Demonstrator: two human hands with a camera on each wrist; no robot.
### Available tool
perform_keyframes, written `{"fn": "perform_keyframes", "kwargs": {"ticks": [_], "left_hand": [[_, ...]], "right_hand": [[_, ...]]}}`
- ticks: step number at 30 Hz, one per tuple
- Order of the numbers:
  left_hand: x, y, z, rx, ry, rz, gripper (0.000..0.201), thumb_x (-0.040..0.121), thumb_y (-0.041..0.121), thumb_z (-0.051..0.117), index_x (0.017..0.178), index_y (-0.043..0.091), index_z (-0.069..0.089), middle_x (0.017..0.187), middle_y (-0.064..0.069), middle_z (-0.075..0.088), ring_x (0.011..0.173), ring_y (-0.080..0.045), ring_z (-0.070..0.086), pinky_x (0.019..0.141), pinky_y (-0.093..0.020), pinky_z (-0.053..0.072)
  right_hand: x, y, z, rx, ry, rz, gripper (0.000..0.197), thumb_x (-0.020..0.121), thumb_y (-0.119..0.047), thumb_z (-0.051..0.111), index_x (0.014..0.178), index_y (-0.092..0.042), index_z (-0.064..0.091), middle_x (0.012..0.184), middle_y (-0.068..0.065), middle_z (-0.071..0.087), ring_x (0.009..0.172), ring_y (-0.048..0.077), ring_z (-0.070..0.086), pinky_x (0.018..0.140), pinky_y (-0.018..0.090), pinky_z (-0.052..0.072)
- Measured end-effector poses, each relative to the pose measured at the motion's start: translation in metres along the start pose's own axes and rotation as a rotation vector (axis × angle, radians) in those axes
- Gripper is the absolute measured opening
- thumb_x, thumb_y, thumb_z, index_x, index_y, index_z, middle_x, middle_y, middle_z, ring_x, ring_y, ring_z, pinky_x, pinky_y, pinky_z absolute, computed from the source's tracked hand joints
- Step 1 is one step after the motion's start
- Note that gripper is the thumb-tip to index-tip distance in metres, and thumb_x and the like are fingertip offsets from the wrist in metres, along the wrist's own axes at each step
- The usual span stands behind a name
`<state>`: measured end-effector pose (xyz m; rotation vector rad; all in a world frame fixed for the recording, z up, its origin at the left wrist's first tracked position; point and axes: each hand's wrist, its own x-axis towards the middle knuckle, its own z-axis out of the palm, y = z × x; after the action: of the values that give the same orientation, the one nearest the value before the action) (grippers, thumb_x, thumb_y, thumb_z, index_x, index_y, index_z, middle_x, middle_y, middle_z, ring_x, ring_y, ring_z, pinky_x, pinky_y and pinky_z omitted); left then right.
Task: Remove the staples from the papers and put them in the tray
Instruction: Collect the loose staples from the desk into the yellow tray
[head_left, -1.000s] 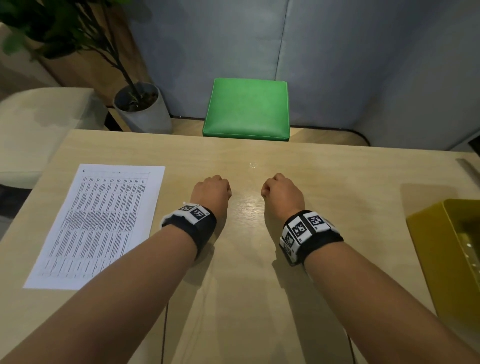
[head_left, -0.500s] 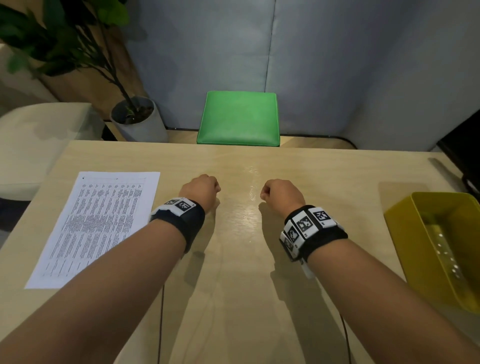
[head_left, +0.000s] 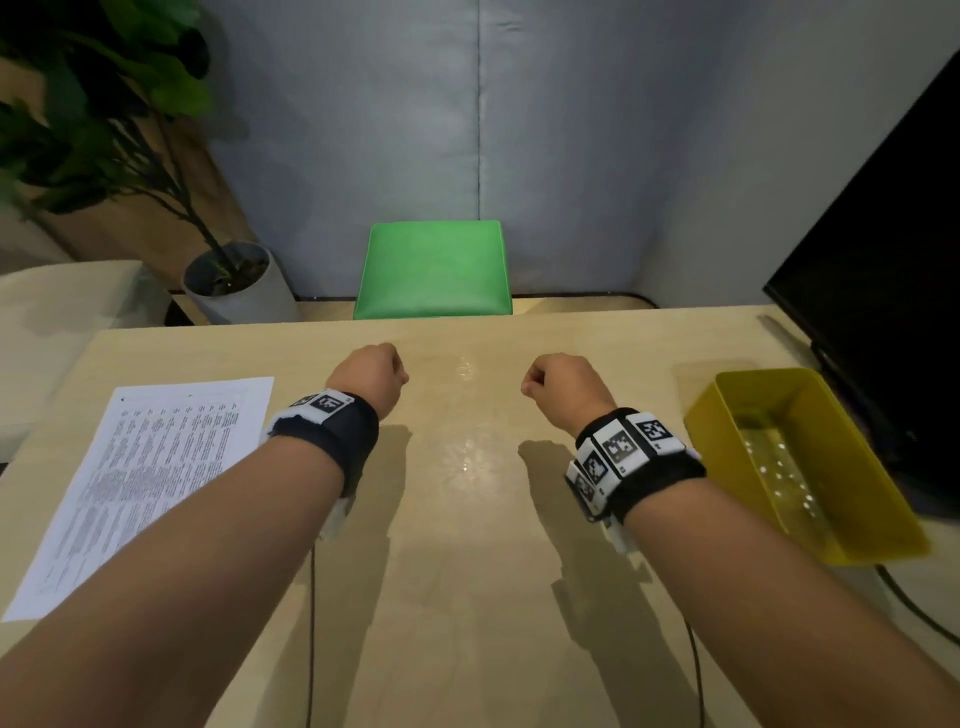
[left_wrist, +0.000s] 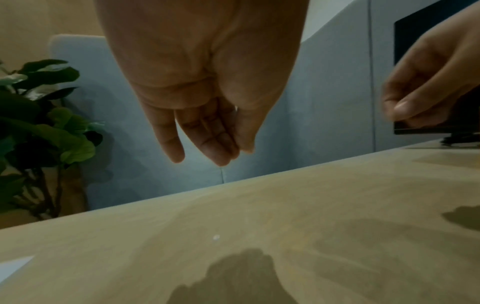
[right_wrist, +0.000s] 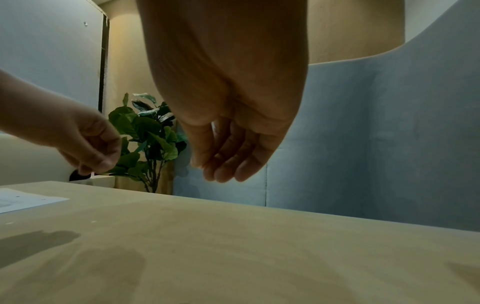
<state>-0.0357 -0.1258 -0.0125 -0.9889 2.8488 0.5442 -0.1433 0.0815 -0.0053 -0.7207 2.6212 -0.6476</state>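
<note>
A stapled sheaf of printed papers lies flat at the table's left; its near corner shows in the right wrist view. A yellow tray stands at the right edge of the table. My left hand hovers above the table's middle, right of the papers, with fingers hanging loosely curled and nothing in them. My right hand hovers level with it, left of the tray, also loosely curled and holding nothing. No staple remover is in view.
A black monitor stands behind the tray at the far right. Beyond the table's far edge are a green stool and a potted plant. Thin cables run along the table under my forearms.
My hands have drifted slightly apart and stay loosely curled above the table. The head view has tilted up and right, bringing the whole tray and the monitor into sight.
</note>
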Motion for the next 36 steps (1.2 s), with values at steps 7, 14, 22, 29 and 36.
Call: {"fn": "perform_keyframes", "kwargs": {"ticks": [7, 14, 22, 29, 36], "left_hand": [[0.001, -0.028, 0.027, 0.224, -0.256, -0.118, 0.044, 0.098, 0.009, 0.038, 0.142, 0.012, 0.044, 0.145, -0.017, 0.044, 0.129, -0.034, 0.046, 0.108, -0.039, 0.038], [-0.002, -0.036, 0.042, 0.375, -0.326, -0.083, 0.043, 0.093, 0.009, 0.042, 0.134, 0.016, 0.051, 0.131, -0.017, 0.041, 0.113, -0.039, 0.054, 0.101, -0.044, 0.045], [-0.002, -0.030, 0.040, 0.500, -0.330, -0.017, 0.032, 0.090, 0.017, 0.050, 0.120, 0.017, 0.059, 0.121, -0.011, 0.048, 0.104, -0.035, 0.058, 0.086, -0.039, 0.051], [0.002, -0.012, 0.045, 0.518, -0.332, 0.020, 0.024, 0.088, 0.019, 0.054, 0.107, 0.013, 0.068, 0.110, -0.009, 0.066, 0.097, -0.031, 0.064, 0.079, -0.034, 0.051], [0.006, -0.012, 0.052, 0.607, -0.281, 0.114, 0.024, 0.092, 0.018, 0.050, 0.105, 0.012, 0.068, 0.106, -0.008, 0.067, 0.094, -0.029, 0.065, 0.069, -0.031, 0.045]], "right_hand": [[-0.012, 0.028, -0.009, -0.009, 0.006, 0.037, 0.014, 0.093, -0.014, 0.054, 0.093, -0.010, 0.068, 0.100, 0.009, 0.068, 0.094, 0.026, 0.061, 0.080, 0.033, 0.049], [-0.014, 0.030, 0.013, -0.005, -0.056, 0.044, 0.014, 0.093, -0.014, 0.054, 0.093, -0.011, 0.067, 0.099, 0.008, 0.068, 0.088, 0.024, 0.062, 0.077, 0.032, 0.050], [-0.008, 0.018, 0.022, 0.009, -0.063, 0.048, 0.014, 0.092, -0.013, 0.055, 0.093, -0.011, 0.068, 0.099, 0.005, 0.067, 0.089, 0.022, 0.062, 0.079, 0.032, 0.051], [-0.007, 0.015, 0.028, 0.009, -0.082, 0.045, 0.014, 0.093, -0.012, 0.054, 0.094, -0.010, 0.068, 0.097, 0.005, 0.067, 0.082, 0.019, 0.058, 0.073, 0.029, 0.048], [-0.009, 0.024, 0.030, 0.000, -0.090, 0.056, 0.014, 0.092, -0.010, 0.054, 0.093, -0.010, 0.068, 0.097, 0.005, 0.067, 0.082, 0.018, 0.058, 0.072, 0.028, 0.046]]}}
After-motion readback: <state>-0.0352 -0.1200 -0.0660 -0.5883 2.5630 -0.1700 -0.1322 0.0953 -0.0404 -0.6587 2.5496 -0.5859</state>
